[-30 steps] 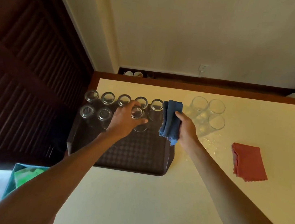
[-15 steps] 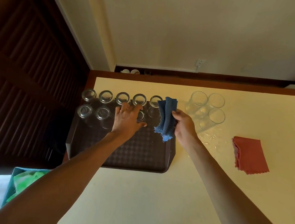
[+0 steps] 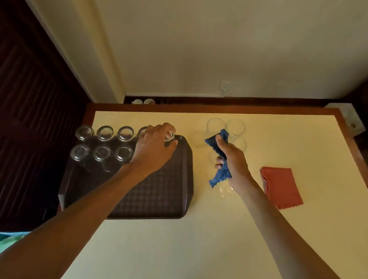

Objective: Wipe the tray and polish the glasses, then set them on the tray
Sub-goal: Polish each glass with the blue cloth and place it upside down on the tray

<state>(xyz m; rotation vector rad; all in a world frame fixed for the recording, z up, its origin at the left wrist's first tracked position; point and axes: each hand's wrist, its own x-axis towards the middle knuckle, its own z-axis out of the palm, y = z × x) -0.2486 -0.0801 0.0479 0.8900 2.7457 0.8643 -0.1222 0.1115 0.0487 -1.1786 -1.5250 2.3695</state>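
A dark brown tray lies at the table's left. Several clear glasses stand upside down on it in two rows, such as one at the front left. My left hand reaches over the tray's back right corner. Its fingers curl round the base of an upturned glass there. My right hand is to the right of the tray and grips a blue cloth. Just beyond it three upright glasses stand on the table, partly hidden by the cloth.
A folded red cloth lies on the cream table to the right of my right hand. Water drops glint on the table near my right wrist. Dark louvred doors stand to the left. A green and blue bag sits below the table's left edge.
My left hand has left the glass it set in the tray's front row and moved to the back right glass. My right hand carried the blue cloth right, off the tray, towards the upright glasses.
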